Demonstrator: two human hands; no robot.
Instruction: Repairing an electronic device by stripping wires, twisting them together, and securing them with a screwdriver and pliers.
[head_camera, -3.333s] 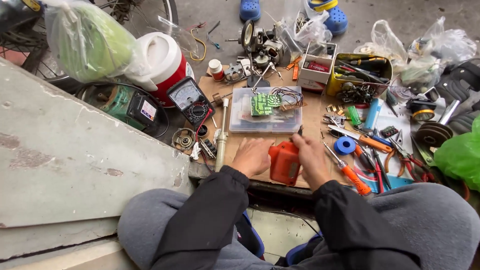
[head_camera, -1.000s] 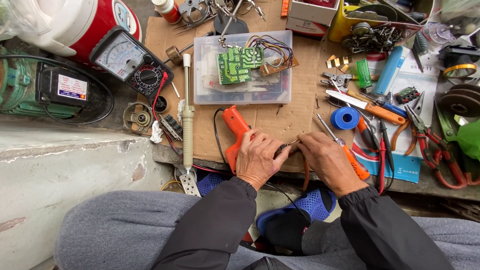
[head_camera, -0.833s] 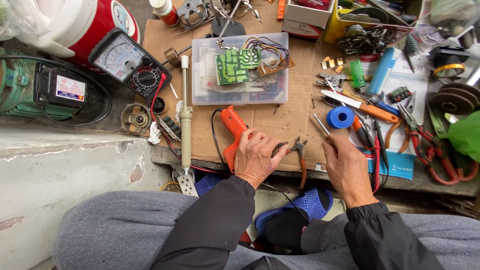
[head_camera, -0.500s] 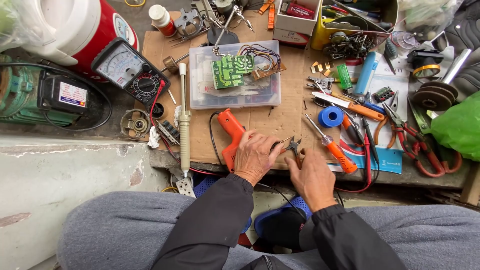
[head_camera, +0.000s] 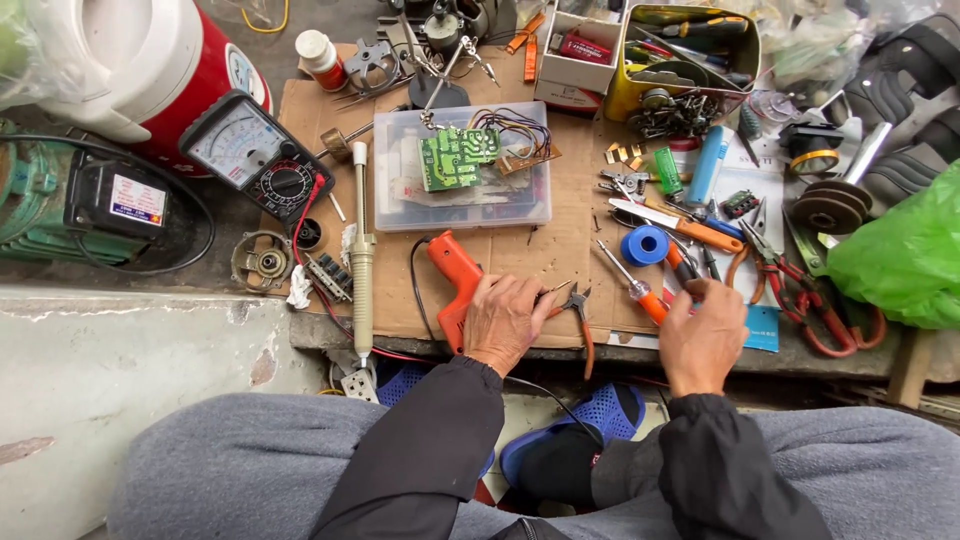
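Cardboard (head_camera: 560, 255) covers the surface and carries nearly everything, with a red-and-white jug (head_camera: 150, 70) off its corner at ten o'clock and a clear box (head_camera: 465, 205) holding a green circuit board (head_camera: 455, 157) at twelve o'clock from the hands. A dial meter (head_camera: 255, 155) lies beside the jug, and a long solder sucker (head_camera: 361, 250) runs from twelve to six o'clock along the cardboard's left edge. The orange soldering gun (head_camera: 455, 280) lies under the left hand (head_camera: 505, 322), its long axis running from eleven o'clock down toward five, grip end nearest the person; the hand rests palm down, fingers curled over the grip, and also touches the red-handled pliers (head_camera: 580, 315), which lie just at its three o'clock side with the nose toward twelve. Whether that hand truly clasps the gun or only presses on it cannot be told. The right hand (head_camera: 703, 335) sits at three o'clock from the left, well apart from the gun, back up, fingers bent loosely around the orange handle of a screwdriver (head_camera: 635, 285) whose shaft points toward eleven o'clock. A blue tape roll (head_camera: 645, 244) sits just beyond at twelve o'clock. The left hand is far nearer the gun and pliers; the right is nearer the screwdriver.
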